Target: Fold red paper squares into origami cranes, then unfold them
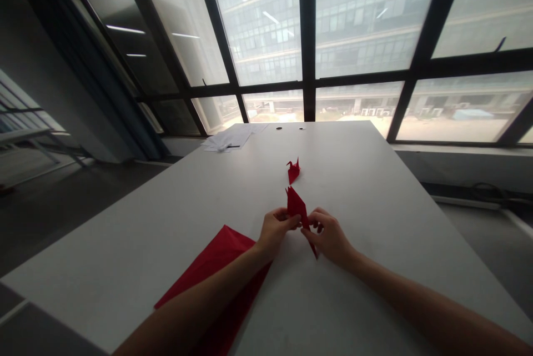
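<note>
A large red sheet [212, 261] lies on a white worktop [358, 178], partly under a person's left arm [200, 303]. Just beyond, a narrow, pointed piece of folded red paper [295, 203] is held aslant between two bare hands: the fingers of the left hand [275, 229] grasp its middle, thumb across its face, while those of the right hand [332, 238] pinch its lower part. Near its upper tip sits a red paper crane [293, 171]. Farther off, loose white papers [231, 138] lie before dark-framed windows [266, 28].
</note>
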`<state>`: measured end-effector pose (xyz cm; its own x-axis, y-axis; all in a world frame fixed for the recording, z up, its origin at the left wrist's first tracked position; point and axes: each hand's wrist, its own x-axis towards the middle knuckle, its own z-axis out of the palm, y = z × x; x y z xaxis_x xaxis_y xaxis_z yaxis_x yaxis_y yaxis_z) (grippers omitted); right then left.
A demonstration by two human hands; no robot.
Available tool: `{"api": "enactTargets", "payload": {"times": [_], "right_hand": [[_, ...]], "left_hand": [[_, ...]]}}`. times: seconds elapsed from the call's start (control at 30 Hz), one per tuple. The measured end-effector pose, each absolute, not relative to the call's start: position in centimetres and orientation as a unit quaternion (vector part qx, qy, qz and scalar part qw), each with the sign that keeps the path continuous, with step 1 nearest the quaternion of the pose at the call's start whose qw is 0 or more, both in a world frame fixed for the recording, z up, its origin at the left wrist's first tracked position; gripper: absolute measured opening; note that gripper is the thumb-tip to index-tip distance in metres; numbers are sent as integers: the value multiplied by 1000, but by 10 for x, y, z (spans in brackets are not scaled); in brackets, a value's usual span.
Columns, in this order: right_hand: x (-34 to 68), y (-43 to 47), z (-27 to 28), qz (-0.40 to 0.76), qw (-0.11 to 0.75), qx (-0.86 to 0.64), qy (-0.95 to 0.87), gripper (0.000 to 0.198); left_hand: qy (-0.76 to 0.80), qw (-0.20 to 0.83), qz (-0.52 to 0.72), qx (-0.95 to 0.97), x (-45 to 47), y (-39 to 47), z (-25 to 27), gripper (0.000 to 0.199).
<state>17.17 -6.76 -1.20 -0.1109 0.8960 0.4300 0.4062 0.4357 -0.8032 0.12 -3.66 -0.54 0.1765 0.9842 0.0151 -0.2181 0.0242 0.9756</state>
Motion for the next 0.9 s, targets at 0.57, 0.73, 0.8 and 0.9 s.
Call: {"api": "enactTargets", "payload": {"times": [0.57, 0.73, 0.8, 0.9], "right_hand": [[199, -56, -4, -10, 456, -430, -779, 14], [189, -56, -11, 118, 551, -455, -690, 55], [185, -56, -13, 219, 578, -461, -637, 55], [183, -55, -12, 357, 597, -442, -566, 51]], "left_hand": [[401, 589, 355, 605, -9, -35, 6, 33], [356, 627, 332, 608, -13, -33, 11, 32], [349, 633, 334, 605, -15, -32, 10, 33], [349, 632, 329, 609, -16, -32, 10, 33]]}}
